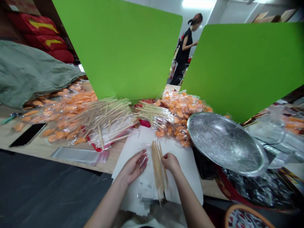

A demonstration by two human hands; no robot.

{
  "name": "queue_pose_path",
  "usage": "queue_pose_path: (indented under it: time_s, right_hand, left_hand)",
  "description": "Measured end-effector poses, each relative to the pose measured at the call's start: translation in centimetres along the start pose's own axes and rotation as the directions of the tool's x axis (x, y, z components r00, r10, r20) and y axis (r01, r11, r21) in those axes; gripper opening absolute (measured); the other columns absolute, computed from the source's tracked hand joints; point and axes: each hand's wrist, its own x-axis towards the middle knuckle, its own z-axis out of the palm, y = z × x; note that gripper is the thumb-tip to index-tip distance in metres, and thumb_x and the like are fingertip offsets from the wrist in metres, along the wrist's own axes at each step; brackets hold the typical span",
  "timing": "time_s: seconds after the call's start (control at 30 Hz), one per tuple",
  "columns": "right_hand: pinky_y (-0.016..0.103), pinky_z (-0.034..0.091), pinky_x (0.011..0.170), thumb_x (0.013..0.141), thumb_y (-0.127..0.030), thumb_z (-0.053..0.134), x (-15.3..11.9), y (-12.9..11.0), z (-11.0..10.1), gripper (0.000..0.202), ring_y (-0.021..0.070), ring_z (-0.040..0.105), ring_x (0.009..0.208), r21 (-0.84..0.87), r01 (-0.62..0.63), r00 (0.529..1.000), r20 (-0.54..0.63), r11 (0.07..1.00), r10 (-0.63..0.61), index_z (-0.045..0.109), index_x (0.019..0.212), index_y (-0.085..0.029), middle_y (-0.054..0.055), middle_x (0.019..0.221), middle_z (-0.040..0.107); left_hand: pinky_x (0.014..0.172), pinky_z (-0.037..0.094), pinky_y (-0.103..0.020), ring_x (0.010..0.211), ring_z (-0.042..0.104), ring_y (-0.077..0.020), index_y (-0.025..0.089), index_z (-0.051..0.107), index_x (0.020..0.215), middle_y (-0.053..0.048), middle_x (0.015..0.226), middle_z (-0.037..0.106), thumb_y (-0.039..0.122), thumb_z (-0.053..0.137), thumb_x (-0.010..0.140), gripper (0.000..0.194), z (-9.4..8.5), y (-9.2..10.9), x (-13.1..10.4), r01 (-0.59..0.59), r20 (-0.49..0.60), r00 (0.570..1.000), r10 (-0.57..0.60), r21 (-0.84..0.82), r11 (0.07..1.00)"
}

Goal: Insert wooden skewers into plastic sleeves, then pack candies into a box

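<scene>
A bundle of thin wooden sticks [156, 167] lies lengthwise on a white board [128, 158] in front of me. Left of the bundle, my left hand [137, 165] is held palm up, fingers apart, with nothing in it. My right hand [170, 161] is at the bundle's right side, thumb and fingers pinched on a stick there. A small clear plastic piece [145, 198] is near the board's front edge. Behind the board lie a pile of wrapped sticks [152, 112] and bagged orange pieces [182, 107].
Left are a larger heap of sticks [109, 117], clear bags [78, 155], a phone [28, 134] and more orange pieces [68, 110]. A metal tray [225, 142] stands right, above a red basin [229, 186]. Green panels [128, 47] rise behind; a person [185, 47] stands beyond.
</scene>
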Motion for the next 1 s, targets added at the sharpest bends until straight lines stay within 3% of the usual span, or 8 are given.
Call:
queue_pose_path:
  time_s: [0.23, 0.47, 0.57, 0.7, 0.8, 0.87, 0.93, 1.0]
  right_hand:
    - [0.023, 0.049, 0.055, 0.066, -0.019, 0.055, -0.3, 1.8, -2.0, 0.006, 0.0138, 0.063, 0.059, 0.500, -0.075, 0.988, 0.156, 0.863, -0.004, 0.052, 0.070, -0.017, 0.003, 0.066, 0.066]
    - [0.021, 0.040, 0.047, 0.064, -0.029, 0.058, -1.6, 0.7, -4.0, 0.021, 0.0090, 0.047, 0.047, 0.713, 0.023, 0.999, 0.000, 0.701, -0.032, 0.056, 0.080, -0.016, -0.005, 0.055, 0.050]
    - [0.020, 0.027, 0.042, 0.072, -0.039, 0.054, -2.2, 0.2, -5.3, 0.020, 0.0075, 0.033, 0.044, 0.726, 0.182, 0.971, -0.238, 0.663, -0.006, 0.049, 0.075, -0.020, -0.008, 0.053, 0.036]
    - [0.027, 0.037, 0.056, 0.084, -0.046, 0.040, -2.8, 1.1, -6.1, 0.028, 0.0129, 0.042, 0.057, 0.502, 0.534, 0.771, -0.620, 0.680, -0.147, 0.047, 0.071, -0.022, -0.003, 0.062, 0.042]
    - [0.037, 0.040, 0.073, 0.081, -0.051, 0.044, -3.0, 2.3, -5.9, 0.034, 0.0215, 0.050, 0.076, 0.190, 0.523, 0.779, -0.504, 0.831, -0.374, 0.053, 0.068, -0.021, 0.005, 0.074, 0.052]
    - [0.037, 0.040, 0.067, 0.081, -0.053, 0.046, -3.6, 2.0, -6.3, 0.033, 0.0212, 0.051, 0.069, 0.186, 0.504, 0.815, -0.425, 0.843, -0.393, 0.053, 0.071, -0.022, 0.004, 0.068, 0.052]
    - [0.031, 0.039, 0.054, 0.086, -0.050, 0.041, -4.7, 0.4, -7.5, 0.030, 0.0164, 0.048, 0.054, 0.414, 0.544, 0.822, -0.439, 0.730, -0.363, 0.049, 0.075, -0.023, -0.002, 0.058, 0.047]
    - [0.026, 0.035, 0.045, 0.090, -0.048, 0.037, -6.0, -2.3, -9.0, 0.029, 0.0120, 0.044, 0.044, 0.645, 0.591, 0.807, -0.453, 0.485, -0.379, 0.045, 0.076, -0.024, -0.005, 0.055, 0.042]
  left_hand:
    - [0.082, 0.049, -0.025, 0.092, 0.066, -0.0145, 0.016, 0.060, 0.105, -0.010, 0.106, 0.068, 0.021, 0.064, 0.078, 0.028, 0.5, -0.3, -0.6, -0.133, -0.006, 0.991, 0.133, -0.046, 0.990]
    - [0.068, 0.047, -0.021, 0.085, 0.066, -0.0149, 0.017, 0.060, 0.103, -0.009, 0.098, 0.071, 0.035, 0.074, 0.068, 0.041, 1.7, 0.2, -2.1, -0.111, 0.033, 0.994, 0.108, 0.120, 0.987]
    - [0.069, 0.047, -0.022, 0.086, 0.067, -0.0156, 0.018, 0.059, 0.102, -0.008, 0.097, 0.072, 0.035, 0.075, 0.066, 0.042, 2.2, 0.4, -2.9, -0.090, 0.085, 0.993, 0.080, 0.126, 0.988]
    - [0.075, 0.048, -0.025, 0.088, 0.067, -0.0172, 0.019, 0.059, 0.102, -0.007, 0.094, 0.073, 0.033, 0.075, 0.067, 0.041, 2.7, 0.7, -3.8, -0.109, 0.154, 0.984, 0.088, 0.134, 0.985]
    - [0.074, 0.047, -0.026, 0.088, 0.067, -0.0189, 0.019, 0.058, 0.107, -0.008, 0.093, 0.073, 0.034, 0.073, 0.069, 0.044, 2.9, 1.0, -4.3, -0.155, 0.201, 0.972, 0.119, 0.178, 0.972]
    - [0.074, 0.047, -0.027, 0.087, 0.067, -0.0198, 0.018, 0.058, 0.109, -0.009, 0.092, 0.073, 0.034, 0.072, 0.069, 0.046, 2.9, 1.1, -4.7, -0.172, 0.239, 0.963, 0.123, 0.197, 0.965]
    - [0.076, 0.048, -0.029, 0.087, 0.067, -0.0201, 0.018, 0.058, 0.111, -0.009, 0.091, 0.073, 0.033, 0.073, 0.069, 0.046, 3.1, 1.2, -5.0, -0.172, 0.282, 0.953, 0.111, 0.200, 0.965]
    - [0.076, 0.048, -0.029, 0.086, 0.068, -0.0199, 0.019, 0.058, 0.110, -0.008, 0.091, 0.073, 0.031, 0.073, 0.069, 0.045, 3.4, 1.2, -5.4, -0.157, 0.318, 0.944, 0.084, 0.210, 0.965]
